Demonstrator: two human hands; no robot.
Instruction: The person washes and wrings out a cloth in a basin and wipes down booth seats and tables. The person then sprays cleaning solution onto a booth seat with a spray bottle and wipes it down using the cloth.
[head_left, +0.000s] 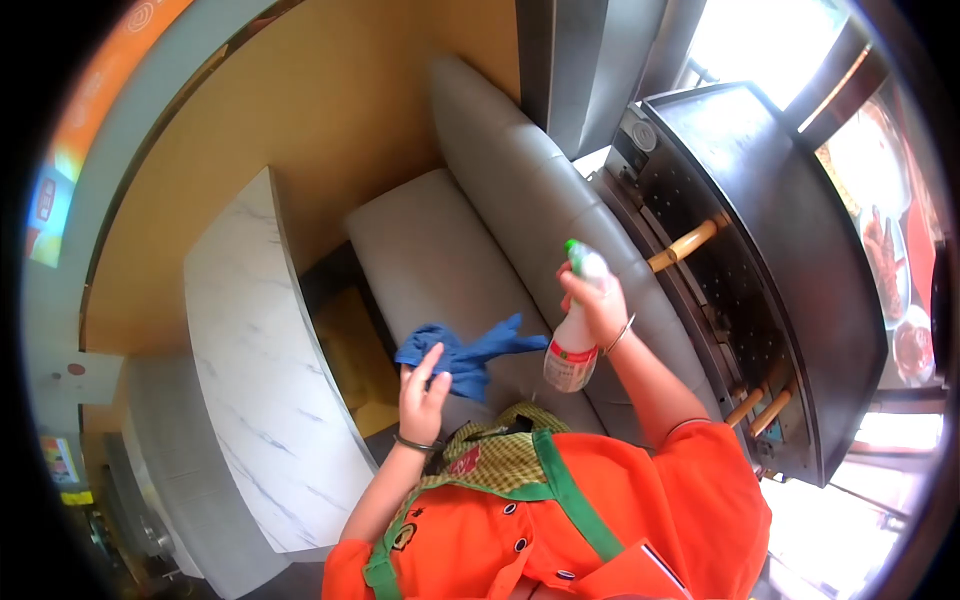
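The right fingers [577,286] are wrapped around a spray bottle [572,356]; the left fingers [431,362], partly spread, touch a blue cloth [470,358] above the grey seat [430,250] beyond them.

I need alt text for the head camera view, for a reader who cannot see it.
A person's left hand holds a blue cloth and the right hand a green-topped spray bottle, in front of a gray padded bench. A veined white table stands at left; an orange shirt shows below.
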